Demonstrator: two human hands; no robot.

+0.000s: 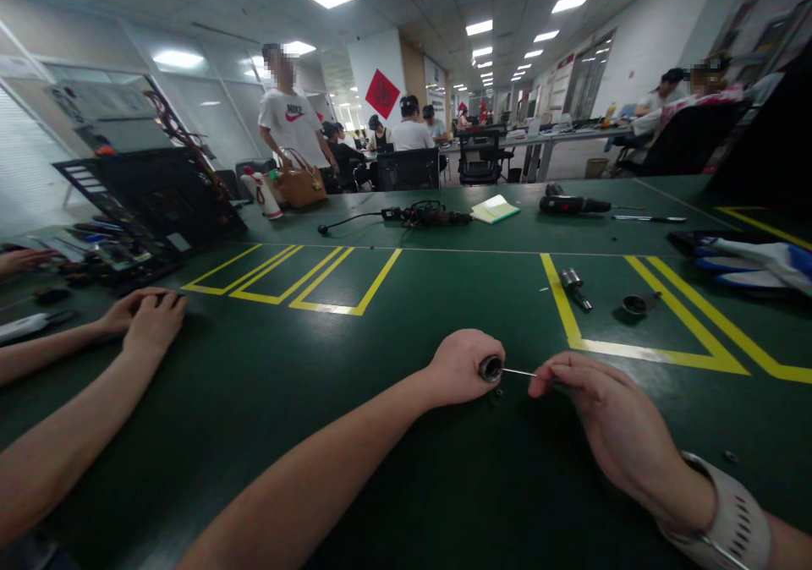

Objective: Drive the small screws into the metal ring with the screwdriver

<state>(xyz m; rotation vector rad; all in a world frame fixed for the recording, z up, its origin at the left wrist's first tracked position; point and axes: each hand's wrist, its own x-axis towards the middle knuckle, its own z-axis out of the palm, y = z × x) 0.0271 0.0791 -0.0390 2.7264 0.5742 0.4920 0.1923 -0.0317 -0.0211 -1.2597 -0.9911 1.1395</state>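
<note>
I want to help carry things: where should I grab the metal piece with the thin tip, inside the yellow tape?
Probably pinch the metal piece by its thick end, from above: it lies on its side, uncovered, and that rounded part is wider than the narrow tip.

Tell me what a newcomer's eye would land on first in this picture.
Probably the hands up front: the left hand grips a round metal part, and the right hand pinches a thin rod reaching its opening. Next, bright yellow outlines on the green table, then the red diamond decoration on the white pillar behind.
</note>
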